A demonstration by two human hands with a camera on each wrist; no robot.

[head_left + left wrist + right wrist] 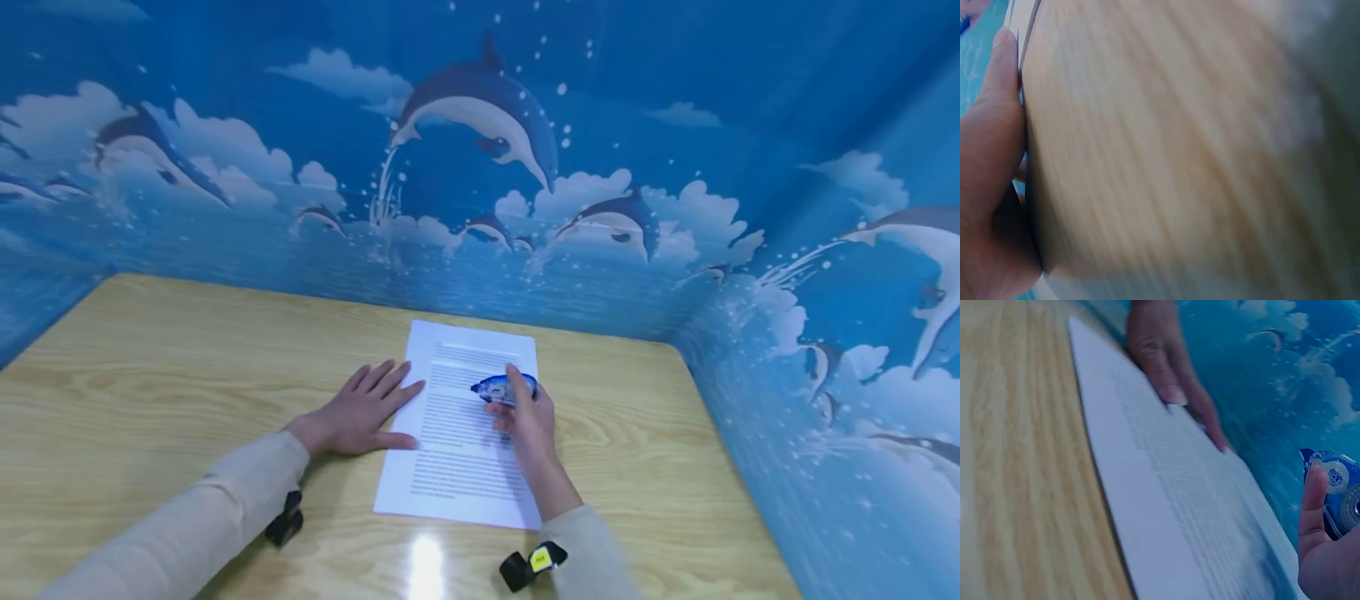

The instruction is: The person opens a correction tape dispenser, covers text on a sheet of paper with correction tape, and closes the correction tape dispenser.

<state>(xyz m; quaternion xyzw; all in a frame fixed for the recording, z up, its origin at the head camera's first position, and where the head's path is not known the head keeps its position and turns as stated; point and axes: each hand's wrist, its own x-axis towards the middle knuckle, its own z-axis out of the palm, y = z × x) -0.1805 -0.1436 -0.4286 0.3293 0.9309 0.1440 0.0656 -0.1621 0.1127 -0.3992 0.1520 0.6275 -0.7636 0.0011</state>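
A sheet of printed paper [465,467] lies on the wooden table, covered in lines of small text. My left hand [367,412] rests flat with fingers spread, the fingertips and thumb over the paper's left edge. In the left wrist view the thumb [1000,81] lies along the table edge of the picture. My right hand [532,425] grips a blue correction tape [497,389] above the upper right part of the text, its narrow tip pointing left. The right wrist view shows the tape's round wheels [1337,478] through its casing, with the thumb [1314,500] against it.
The light wooden table [225,350] spreads out on both sides of the paper. A blue curtain with dolphins [480,117] stands behind the table and along its right side. Black straps [285,521] sit at both wrists.
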